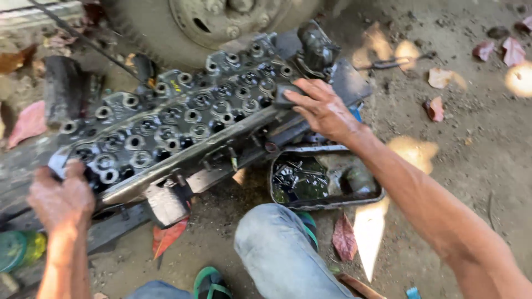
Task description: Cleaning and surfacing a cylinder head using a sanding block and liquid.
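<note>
Engine head [183,119] — my left hand [60,198] grips its near end, my right hand [321,108] presses half-open on its far end, beside an oil tray [327,204].

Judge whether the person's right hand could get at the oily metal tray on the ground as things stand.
Probably yes. The right hand rests on the cylinder head's end, directly above the tray, which lies open-topped beside the knee; only the head's overhanging edge partly covers its far rim.
</note>
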